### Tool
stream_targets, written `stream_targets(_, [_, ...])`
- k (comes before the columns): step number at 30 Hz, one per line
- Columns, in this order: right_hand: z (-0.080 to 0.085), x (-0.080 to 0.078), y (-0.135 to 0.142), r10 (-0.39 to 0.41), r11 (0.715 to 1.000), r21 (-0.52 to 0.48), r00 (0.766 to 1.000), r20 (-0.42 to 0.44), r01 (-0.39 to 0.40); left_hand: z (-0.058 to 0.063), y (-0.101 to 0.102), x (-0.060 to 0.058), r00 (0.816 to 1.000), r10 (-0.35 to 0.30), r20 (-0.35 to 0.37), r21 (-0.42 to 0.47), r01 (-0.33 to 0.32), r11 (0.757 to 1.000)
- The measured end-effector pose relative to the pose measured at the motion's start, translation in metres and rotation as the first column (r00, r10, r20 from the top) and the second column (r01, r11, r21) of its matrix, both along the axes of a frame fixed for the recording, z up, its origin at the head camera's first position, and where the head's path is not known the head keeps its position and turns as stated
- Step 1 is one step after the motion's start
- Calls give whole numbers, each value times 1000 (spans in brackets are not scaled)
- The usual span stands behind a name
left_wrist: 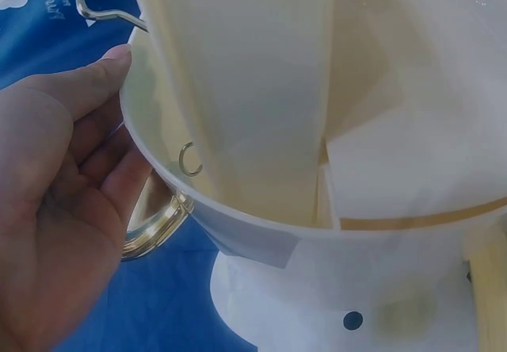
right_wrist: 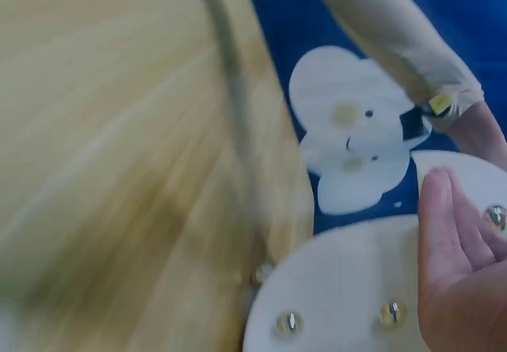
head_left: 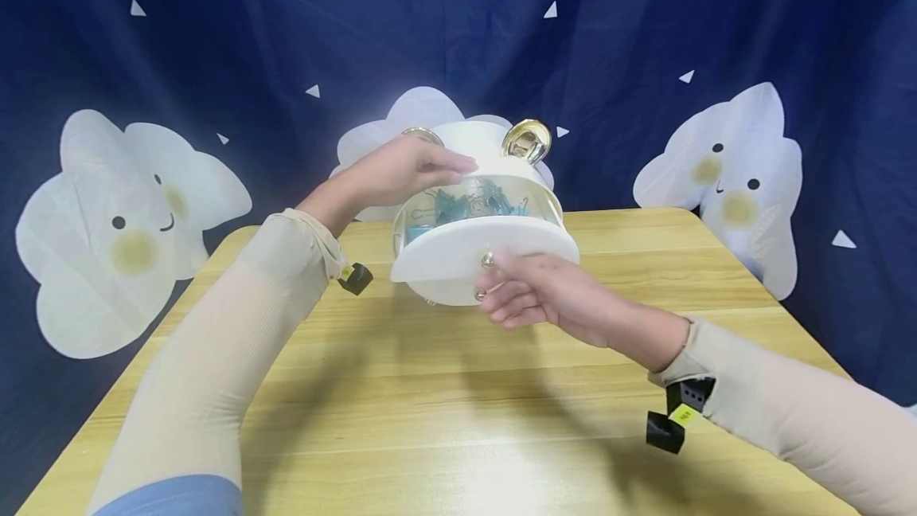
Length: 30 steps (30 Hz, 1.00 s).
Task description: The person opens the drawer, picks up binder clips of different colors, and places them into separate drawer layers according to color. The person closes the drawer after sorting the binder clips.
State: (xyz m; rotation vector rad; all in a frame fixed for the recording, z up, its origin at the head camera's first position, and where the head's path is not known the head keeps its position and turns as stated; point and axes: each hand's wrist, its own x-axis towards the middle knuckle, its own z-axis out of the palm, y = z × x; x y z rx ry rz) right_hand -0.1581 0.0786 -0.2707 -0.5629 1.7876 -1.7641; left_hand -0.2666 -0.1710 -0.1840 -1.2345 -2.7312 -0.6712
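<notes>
A white rounded drawer organizer (head_left: 476,134) with gold ear-shaped pieces (head_left: 527,142) stands on the table in the head view. Its upper drawer (head_left: 437,255) is pulled partly out and holds several teal binder clips (head_left: 453,205). My left hand (head_left: 390,170) grips the organizer's top left edge. In the left wrist view, the thumb lies at the white rim (left_wrist: 230,219) and the other fingers go behind it. My right hand (head_left: 548,289) is at the drawer front with loosely bent fingers, thumb beside the gold knob (head_left: 488,259). The same knob shows uncovered beside the fingers in the right wrist view.
The wooden table (head_left: 430,428) spreads out in front of the organizer. Behind it hangs a dark blue curtain (head_left: 387,14) with smiling white clouds (head_left: 136,189) and small white triangles. A lower drawer front with gold knobs (right_wrist: 392,313) shows in the right wrist view.
</notes>
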Motion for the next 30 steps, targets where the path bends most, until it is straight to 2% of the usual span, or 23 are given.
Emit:
stream_targets(4, [1, -2, 12, 102, 990, 107, 985, -139, -87, 1, 1, 1, 1000, 4, 3, 4, -4, 1000])
stream_targets(8, [4, -5, 25, 161, 972, 203, 965, -209, -118, 2, 1, 3, 1000, 15, 3, 3, -15, 1000])
stream_targets(17, [7, -4, 65, 176, 921, 389, 921, -347, -30, 1, 1, 3, 1000, 17, 12, -12, -17, 1000])
stream_targets(20, [5, -4, 82, 182, 901, 434, 895, -406, 14, 1, 1, 2, 1000, 11, 2, -13, -11, 1000])
stream_targets(26, [0, 1, 119, 203, 861, 497, 821, -534, 111, 1, 2, 3, 1000, 7, 3, -8, -7, 1000])
stream_targets(28, [-3, 2, 131, 206, 856, 501, 805, -557, 128, 1, 2, 3, 1000, 13, 5, -8, -13, 1000])
stream_targets(30, [-8, 5, 143, 215, 844, 512, 775, -594, 158, 1, 2, 3, 1000, 18, 9, -12, -18, 1000])
